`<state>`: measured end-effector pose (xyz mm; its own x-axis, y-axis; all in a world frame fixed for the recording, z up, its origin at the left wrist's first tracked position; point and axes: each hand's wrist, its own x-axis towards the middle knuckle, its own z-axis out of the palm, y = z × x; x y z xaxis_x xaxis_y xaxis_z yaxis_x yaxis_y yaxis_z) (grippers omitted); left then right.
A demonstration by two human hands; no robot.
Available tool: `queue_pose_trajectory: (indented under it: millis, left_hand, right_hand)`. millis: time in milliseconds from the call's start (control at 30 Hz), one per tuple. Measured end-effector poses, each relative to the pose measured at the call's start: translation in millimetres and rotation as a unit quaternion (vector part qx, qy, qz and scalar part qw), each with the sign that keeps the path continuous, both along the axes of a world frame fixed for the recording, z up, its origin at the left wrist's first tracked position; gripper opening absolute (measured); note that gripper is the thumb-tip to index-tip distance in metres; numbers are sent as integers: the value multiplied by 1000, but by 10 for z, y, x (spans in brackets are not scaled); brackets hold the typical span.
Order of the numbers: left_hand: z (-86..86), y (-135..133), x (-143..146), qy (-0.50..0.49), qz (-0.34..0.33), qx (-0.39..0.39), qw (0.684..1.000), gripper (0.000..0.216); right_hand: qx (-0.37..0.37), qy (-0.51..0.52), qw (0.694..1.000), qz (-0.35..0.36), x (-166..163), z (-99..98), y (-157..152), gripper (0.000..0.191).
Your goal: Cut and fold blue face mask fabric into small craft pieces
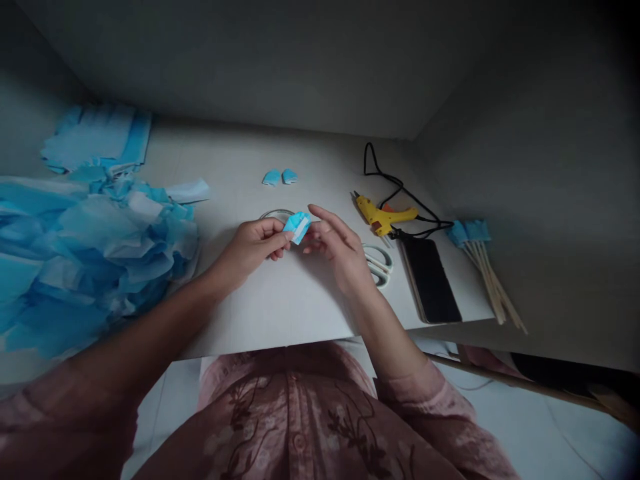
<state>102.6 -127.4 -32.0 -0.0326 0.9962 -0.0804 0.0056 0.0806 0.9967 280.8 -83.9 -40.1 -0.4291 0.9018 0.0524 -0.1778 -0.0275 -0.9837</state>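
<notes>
My left hand (261,241) pinches a small folded piece of light blue crepe-like material (297,229) between thumb and fingers. A white strip shows on its face. Close against the piece's right side is my right hand (340,248), its index finger stretched out and the others loosely bent. Whether its fingertips touch the piece is hard to see. Partly hidden behind my left hand lies a round ring-shaped roll (277,213). Two small blue folded pieces, one on the left (271,177) and one on the right (289,176), lie farther back on the white table (280,313).
A large heap of blue and white sheets (115,247) covers the left side, with a stack (100,137) behind. To the right lie a yellow glue gun (385,215) with black cord, pale-handled scissors (383,267), a phone (433,280) and several blue-tipped sticks (487,280). Walls enclose the table.
</notes>
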Motion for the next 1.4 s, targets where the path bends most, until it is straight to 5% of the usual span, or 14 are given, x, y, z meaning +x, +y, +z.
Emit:
queue_pose_trajectory:
  millis: [133, 300, 533, 600, 733, 867, 1067, 1200, 1400]
  left_hand:
    - [-17, 1, 5, -3, -18, -6, 1000, 23]
    - [-15, -6, 14, -8, -36, 0, 999, 23]
    - [28, 29, -39, -54, 78, 14, 995, 23]
    - [31, 54, -75, -71, 113, 26, 991, 20]
    - [34, 90, -124, -80, 143, 36, 986, 19]
    - [26, 100, -128, -65, 144, 41, 987, 20]
    - [-5, 99, -69, -16, 96, 39, 994, 19]
    - [-34, 49, -4, 99, 25, 108, 989, 18]
    - [-5, -75, 35, 381, -150, 206, 889, 22]
  right_hand:
    - [16, -28, 999, 25, -33, -29, 17, 55]
    - [30, -28, 998, -53, -17, -29, 47, 46]
    - [95, -125, 984, -85, 85, 99, 330, 51]
    - [172, -235, 950, -114, 78, 211, 538, 49]
    - [276, -477, 821, -149, -98, 372, 1009, 51]
    - [261, -517, 809, -102, -343, 369, 1358, 52]
    - [280, -519, 805, -65, -364, 364, 1509, 49]
    - [316, -505, 802, -30, -470, 338, 1431, 44]
    - [348, -564, 741, 107, -938, 360, 1219, 30]
